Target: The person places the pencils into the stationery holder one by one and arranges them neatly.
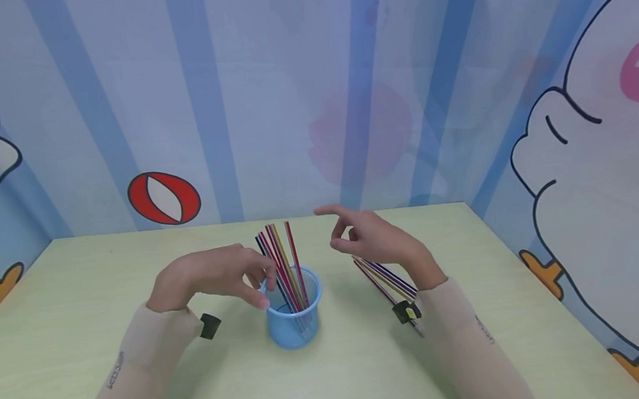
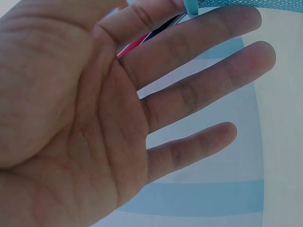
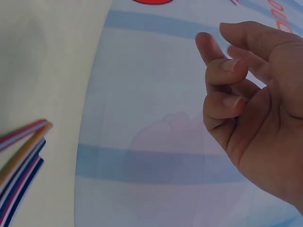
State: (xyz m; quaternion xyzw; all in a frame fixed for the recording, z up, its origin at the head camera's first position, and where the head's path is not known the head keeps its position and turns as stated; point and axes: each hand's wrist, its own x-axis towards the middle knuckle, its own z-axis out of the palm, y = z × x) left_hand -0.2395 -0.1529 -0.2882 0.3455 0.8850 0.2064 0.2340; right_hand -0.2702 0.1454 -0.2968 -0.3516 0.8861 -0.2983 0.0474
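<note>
A light blue pencil cup (image 1: 294, 333) stands upright on the table, with several slim coloured pencils (image 1: 282, 268) leaning in it. My left hand (image 1: 220, 274) is at the cup's left rim, thumb and index finger pinching it. In the left wrist view, the other fingers of the left hand (image 2: 113, 118) stretch out straight, and part of the rim shows by the index finger. My right hand (image 1: 372, 236) hovers to the right of the cup and holds nothing. Its index finger points out while the others curl loosely, as the right hand (image 3: 255, 94) also shows in the right wrist view.
More striped pencils (image 1: 380, 280) lie fanned out on the table right of the cup, partly hidden by the right forearm. The pale table (image 1: 111, 258) meets a striped cloth backdrop (image 1: 271, 105) at its back edge. Cartoon figures cover both side walls.
</note>
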